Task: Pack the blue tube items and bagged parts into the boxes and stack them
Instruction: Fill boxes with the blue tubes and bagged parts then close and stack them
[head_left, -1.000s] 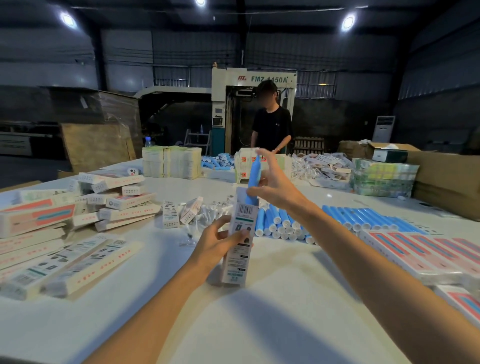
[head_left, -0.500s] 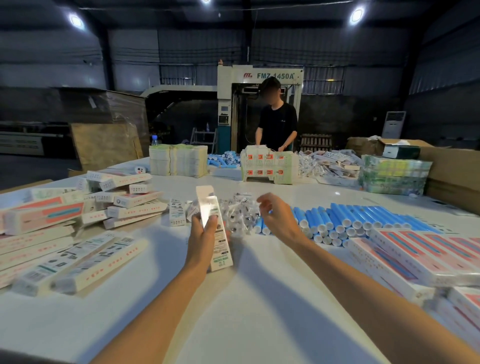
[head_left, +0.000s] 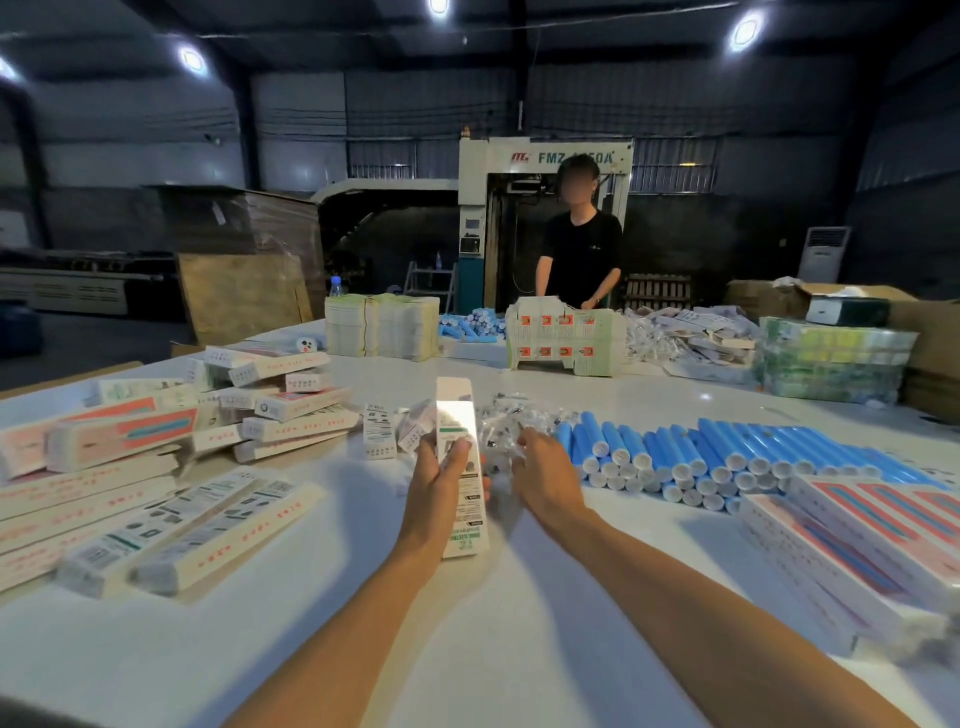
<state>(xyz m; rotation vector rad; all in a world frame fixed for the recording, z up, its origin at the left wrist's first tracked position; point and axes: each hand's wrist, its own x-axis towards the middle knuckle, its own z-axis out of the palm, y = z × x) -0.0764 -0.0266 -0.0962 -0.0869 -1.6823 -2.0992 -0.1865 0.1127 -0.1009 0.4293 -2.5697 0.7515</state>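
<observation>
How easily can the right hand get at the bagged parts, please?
Probably yes: the right hand is at the near edge of the bagged parts, with nothing between them. The box in the left hand stands just to its left, clear of the path.

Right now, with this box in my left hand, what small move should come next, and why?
Probably pinch one bag from the bagged parts and bring it to the box. Your right hand is already at that pile, and your left hand holds the box just beside it.
</observation>
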